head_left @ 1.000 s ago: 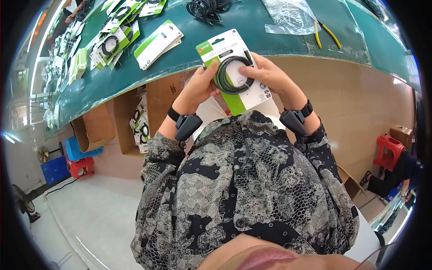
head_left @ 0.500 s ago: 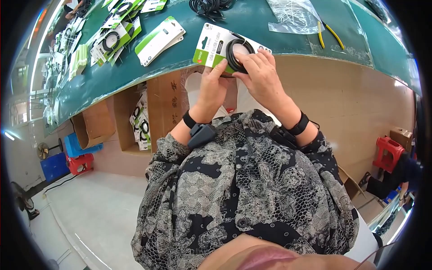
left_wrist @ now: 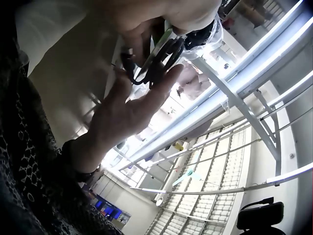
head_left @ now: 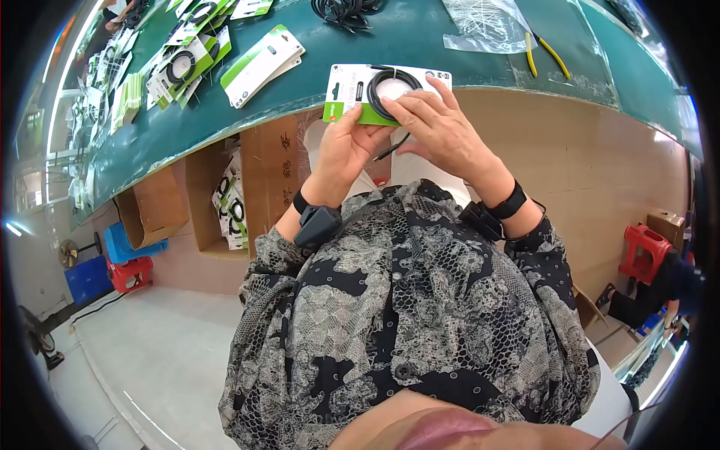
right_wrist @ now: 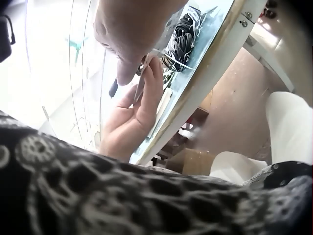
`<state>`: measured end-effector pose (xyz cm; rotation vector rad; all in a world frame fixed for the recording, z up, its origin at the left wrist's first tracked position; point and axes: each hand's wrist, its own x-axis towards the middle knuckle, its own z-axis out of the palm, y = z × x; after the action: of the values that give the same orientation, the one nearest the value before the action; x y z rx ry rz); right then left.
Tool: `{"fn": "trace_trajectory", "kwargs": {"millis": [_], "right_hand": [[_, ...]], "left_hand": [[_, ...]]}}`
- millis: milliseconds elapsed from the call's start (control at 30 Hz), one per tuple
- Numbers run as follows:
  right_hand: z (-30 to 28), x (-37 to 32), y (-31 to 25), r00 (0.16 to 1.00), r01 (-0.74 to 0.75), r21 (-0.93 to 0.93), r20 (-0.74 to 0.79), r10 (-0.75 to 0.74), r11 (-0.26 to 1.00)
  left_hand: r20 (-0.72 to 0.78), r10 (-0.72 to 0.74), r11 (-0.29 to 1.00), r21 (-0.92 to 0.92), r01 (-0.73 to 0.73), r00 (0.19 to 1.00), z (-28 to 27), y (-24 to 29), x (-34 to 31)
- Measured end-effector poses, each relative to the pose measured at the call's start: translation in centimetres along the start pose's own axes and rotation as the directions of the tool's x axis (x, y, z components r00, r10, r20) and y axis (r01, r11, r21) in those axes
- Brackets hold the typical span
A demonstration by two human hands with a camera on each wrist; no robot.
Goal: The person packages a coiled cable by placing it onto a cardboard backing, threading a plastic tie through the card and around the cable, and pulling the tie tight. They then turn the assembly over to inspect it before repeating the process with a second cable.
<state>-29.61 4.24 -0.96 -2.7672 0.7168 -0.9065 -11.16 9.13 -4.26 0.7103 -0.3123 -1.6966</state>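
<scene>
Left grip [head_left: 346, 152] pinches the card [head_left: 349, 77] between thumb and fingers at its lower edge; right grip [head_left: 450, 139], thumb spread apart, touches the coil [head_left: 373, 94] on the card's face. Below the card I see the cable end [head_left: 391, 147]; beyond the card, the table [head_left: 405, 45] and, farther right, pliers [head_left: 555, 57].

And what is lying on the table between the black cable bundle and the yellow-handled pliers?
A clear plastic bag of thin white strips lies between the bundle and pliers, in the head view.
</scene>
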Motion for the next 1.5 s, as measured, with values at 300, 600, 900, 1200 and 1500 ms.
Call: {"fn": "trace_trajectory", "kwargs": {"millis": [300, 600, 900, 1200, 1500], "right_hand": [[-0.1, 0.3, -0.5, 0.971, -0.162, 0.011, -0.175, 0.161, 0.987], [0.0, -0.2, -0.3, 0.970, -0.156, 0.189, -0.156, 0.187, 0.969], [-0.2, -0.6, 1.2, 0.986, 0.057, -0.094, -0.150, -0.071, 0.994], [0.6, -0.5, 0.9, 0.992, 0.075, -0.091, -0.091, -0.083, 0.993], [-1.4, 1.7, 1.5, 0.988, 0.120, -0.068, 0.106, -0.112, 0.990]], "left_hand": [[0.124, 0.136, 0.985, 0.093, -0.148, 0.983, 1.2, -1.0, -1.2], [0.018, 0.230, 0.968, 0.097, -0.231, 0.973, 1.4, -2.4, -1.4], [-0.023, 0.234, 0.968, 0.098, -0.231, 0.972, 2.8, -2.6, -1.9], [-0.031, 0.259, 0.948, 0.200, -0.248, 0.965, 2.0, -3.0, -0.9], [-0.062, 0.261, 0.951, 0.191, -0.245, 0.963, 2.8, -3.1, -1.2]]}}
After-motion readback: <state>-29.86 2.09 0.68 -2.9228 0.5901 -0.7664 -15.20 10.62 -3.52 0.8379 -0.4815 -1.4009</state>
